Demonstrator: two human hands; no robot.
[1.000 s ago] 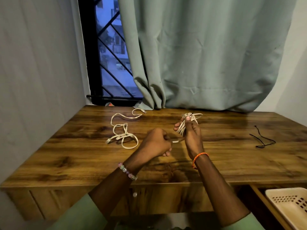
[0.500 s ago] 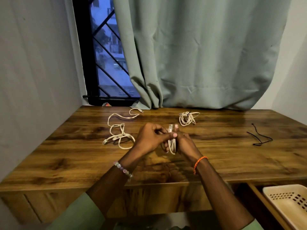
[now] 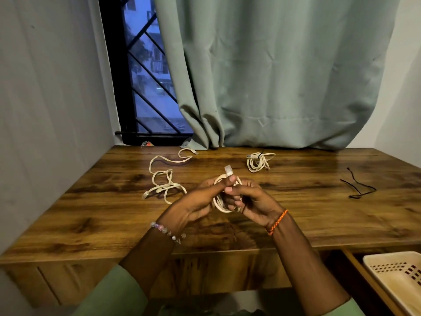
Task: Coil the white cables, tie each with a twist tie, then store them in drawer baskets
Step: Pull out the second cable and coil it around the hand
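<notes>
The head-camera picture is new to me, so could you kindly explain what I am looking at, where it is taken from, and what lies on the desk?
There is no machine here: a person wears one camera on the head, looking forward and down at two bare hands. The left hand and the right hand together grip a coiled white cable above the wooden desk, one plug end sticking up past the fingers. On the desk, at the back left, lies a loose white cable, still uncoiled. Further back, right of centre, sits a finished coil with a dark tie round it. At the far right lie thin black twist ties. At bottom right, a cream basket sits in an open drawer. A green curtain hangs behind.
</notes>
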